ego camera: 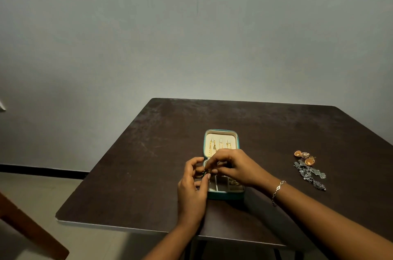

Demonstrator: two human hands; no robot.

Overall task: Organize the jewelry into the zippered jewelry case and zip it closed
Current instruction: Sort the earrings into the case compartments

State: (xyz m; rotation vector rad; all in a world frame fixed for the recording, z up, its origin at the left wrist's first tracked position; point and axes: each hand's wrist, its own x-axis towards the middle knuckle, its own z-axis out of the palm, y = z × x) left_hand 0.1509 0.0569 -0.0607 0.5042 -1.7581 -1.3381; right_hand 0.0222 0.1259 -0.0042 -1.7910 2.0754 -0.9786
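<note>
Left hand [192, 185] and right hand [232, 165] together pinch a small jewelry piece [206, 172] over the open teal case [225, 195] on the bench [138, 164]; earrings [304, 156] lie well apart.

Left hand [192, 188] and right hand [236, 167] pinch jewelry [206, 172] over the (open) case [225, 196].

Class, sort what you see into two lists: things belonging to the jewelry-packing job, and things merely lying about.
Job: case, chains in its lid, held piece, left hand, right hand, earrings, dark necklace.
Not the job: table, bracelet on the wrist, wooden furniture.
</note>
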